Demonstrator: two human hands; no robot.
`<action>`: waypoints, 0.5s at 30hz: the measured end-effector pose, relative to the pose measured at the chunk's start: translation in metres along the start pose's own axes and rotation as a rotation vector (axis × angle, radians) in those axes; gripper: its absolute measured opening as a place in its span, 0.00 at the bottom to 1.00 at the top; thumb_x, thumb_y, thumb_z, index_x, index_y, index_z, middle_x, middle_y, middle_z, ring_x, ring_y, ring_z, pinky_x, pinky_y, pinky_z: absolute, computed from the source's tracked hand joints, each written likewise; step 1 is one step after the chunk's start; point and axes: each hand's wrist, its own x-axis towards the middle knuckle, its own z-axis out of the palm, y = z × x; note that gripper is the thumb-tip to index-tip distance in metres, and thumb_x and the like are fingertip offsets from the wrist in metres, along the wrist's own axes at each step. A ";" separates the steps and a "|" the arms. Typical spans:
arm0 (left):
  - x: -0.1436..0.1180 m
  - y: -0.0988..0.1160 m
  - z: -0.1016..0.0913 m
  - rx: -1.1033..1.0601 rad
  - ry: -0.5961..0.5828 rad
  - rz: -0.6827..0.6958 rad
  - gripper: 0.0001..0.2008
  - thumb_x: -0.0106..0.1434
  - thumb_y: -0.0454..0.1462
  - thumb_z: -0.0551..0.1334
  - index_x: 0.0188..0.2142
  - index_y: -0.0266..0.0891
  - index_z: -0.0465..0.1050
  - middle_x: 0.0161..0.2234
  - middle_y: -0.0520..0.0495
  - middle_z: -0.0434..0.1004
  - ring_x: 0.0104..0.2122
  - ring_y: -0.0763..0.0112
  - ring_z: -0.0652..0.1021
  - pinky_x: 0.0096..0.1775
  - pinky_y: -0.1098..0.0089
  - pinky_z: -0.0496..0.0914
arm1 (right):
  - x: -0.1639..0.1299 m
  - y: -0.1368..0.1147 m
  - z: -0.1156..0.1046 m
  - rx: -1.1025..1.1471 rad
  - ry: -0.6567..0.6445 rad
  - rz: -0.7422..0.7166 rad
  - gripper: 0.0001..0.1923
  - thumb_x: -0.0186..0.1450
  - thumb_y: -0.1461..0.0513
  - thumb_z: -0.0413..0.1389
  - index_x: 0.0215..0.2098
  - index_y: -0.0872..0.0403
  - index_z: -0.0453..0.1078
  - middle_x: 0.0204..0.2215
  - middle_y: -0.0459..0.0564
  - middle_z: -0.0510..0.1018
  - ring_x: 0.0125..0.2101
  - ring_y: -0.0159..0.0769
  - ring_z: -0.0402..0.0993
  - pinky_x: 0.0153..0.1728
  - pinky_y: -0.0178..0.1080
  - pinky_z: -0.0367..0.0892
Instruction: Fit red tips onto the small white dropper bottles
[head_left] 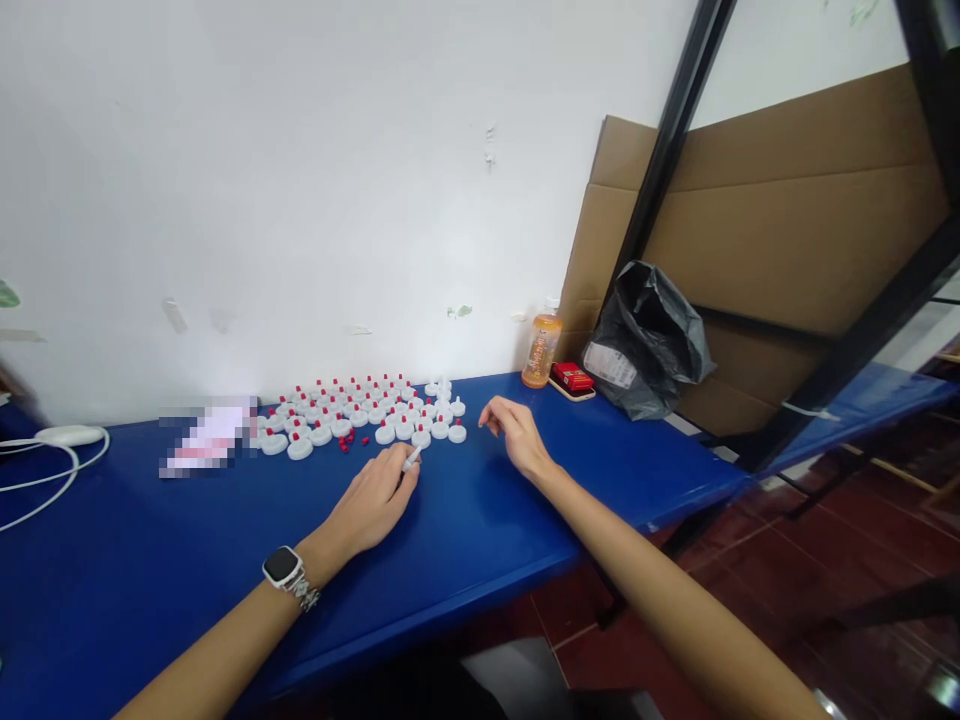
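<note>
My left hand (377, 497), with a watch on its wrist, is closed around a white nozzle cap (412, 458). Only the tapered spout shows between thumb and fingers; the hand covers the rest. To its right, my right hand (514, 436) hovers over the table with fingers curled together. Whatever is at its fingertips, if anything, is too small to make out. Beyond the hands stand many white nozzle caps (320, 434), most with red tips on their spouts. A few white caps without red tips (457, 406) sit at the right end. Several loose red tips (346, 441) lie near my left hand.
The blue table (465, 520) runs along a white wall. An orange drink bottle (541, 350), a red box (573, 377) on a phone-like slab, and a grey plastic bag (649, 350) stand at right. White cables (71, 437) and a blurred-out packet (210, 437) lie left.
</note>
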 end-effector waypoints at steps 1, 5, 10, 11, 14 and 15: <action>-0.001 0.000 0.000 0.004 0.002 0.003 0.16 0.73 0.48 0.43 0.42 0.44 0.62 0.39 0.47 0.72 0.39 0.61 0.73 0.44 0.59 0.65 | -0.001 0.003 0.003 0.020 -0.003 0.017 0.22 0.68 0.52 0.45 0.24 0.54 0.69 0.18 0.43 0.64 0.21 0.31 0.60 0.26 0.35 0.57; -0.002 0.003 0.001 0.022 0.023 0.010 0.15 0.73 0.47 0.44 0.42 0.44 0.63 0.38 0.47 0.72 0.39 0.60 0.73 0.43 0.60 0.65 | 0.018 0.011 0.037 0.160 -0.015 0.057 0.22 0.66 0.53 0.46 0.20 0.54 0.69 0.15 0.43 0.63 0.19 0.30 0.59 0.24 0.34 0.56; -0.003 0.003 0.000 0.031 0.023 0.018 0.14 0.73 0.46 0.43 0.41 0.44 0.63 0.39 0.47 0.72 0.41 0.60 0.73 0.44 0.60 0.65 | 0.080 0.004 0.080 0.297 0.058 0.080 0.23 0.65 0.53 0.45 0.16 0.54 0.65 0.12 0.42 0.59 0.16 0.29 0.56 0.22 0.34 0.54; -0.003 0.003 0.000 0.030 0.019 0.016 0.14 0.73 0.46 0.43 0.41 0.44 0.63 0.39 0.47 0.72 0.41 0.60 0.73 0.44 0.60 0.65 | 0.090 0.001 0.082 0.296 0.078 0.090 0.23 0.65 0.53 0.44 0.16 0.53 0.64 0.12 0.41 0.58 0.16 0.29 0.55 0.21 0.34 0.53; -0.002 0.001 0.000 0.023 0.012 0.012 0.15 0.73 0.46 0.43 0.41 0.44 0.63 0.40 0.47 0.72 0.41 0.61 0.74 0.45 0.59 0.65 | 0.097 -0.009 0.072 0.195 0.054 0.072 0.23 0.67 0.54 0.43 0.17 0.53 0.63 0.12 0.41 0.56 0.16 0.29 0.53 0.22 0.35 0.51; -0.002 0.000 0.000 0.020 0.012 0.013 0.15 0.73 0.47 0.44 0.41 0.44 0.63 0.39 0.48 0.72 0.41 0.61 0.74 0.45 0.59 0.65 | 0.089 -0.013 0.063 0.130 0.021 0.041 0.22 0.67 0.54 0.43 0.19 0.53 0.64 0.13 0.41 0.57 0.17 0.29 0.54 0.22 0.35 0.51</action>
